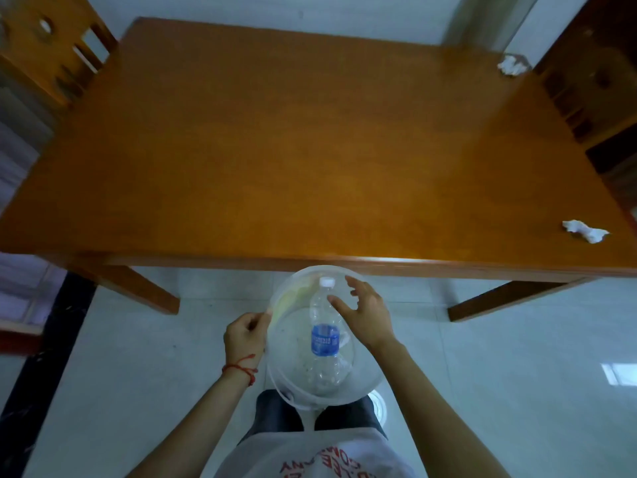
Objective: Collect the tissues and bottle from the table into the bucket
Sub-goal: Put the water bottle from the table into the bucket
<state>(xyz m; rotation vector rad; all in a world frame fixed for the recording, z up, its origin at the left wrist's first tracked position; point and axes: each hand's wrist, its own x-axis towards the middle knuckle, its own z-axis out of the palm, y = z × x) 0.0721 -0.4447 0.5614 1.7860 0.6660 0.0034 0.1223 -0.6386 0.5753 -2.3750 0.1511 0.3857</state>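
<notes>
Wooden surface [310, 150], seen from above, filling the upper field beyond both hands; a chair [44, 46] stands at its far left corner and a darker chair [593, 84] along its right side. Pale tiled floor [499, 357] lies below and around the person's arms.

Translucent bucket [365, 381], held just short of the surface's near edge and between the two hands. The left hand [244, 336], a red thread bracelet [241, 369] on its wrist, has its grip closed on the bucket's left rim, thumb and fingers pinching the wall. The right hand [368, 312] is over the bucket's right rim with its grip spread wide, fingers apart and holding nothing; its fingertips are at or just beside the bottle's shoulder, and contact cannot be judged with certainty through the clear plastic.

Clear plastic bottle [324, 339] with blue label and white cap, inside the bucket, leaning with its cap toward the far rim, directly left of the right grip.

Two crumpled white tissues remain on the surface, both well to the right of the right grip: the near tissue [584, 232] beside the right edge, the far tissue [512, 65] at the far right corner, close to the darker chair.
</notes>
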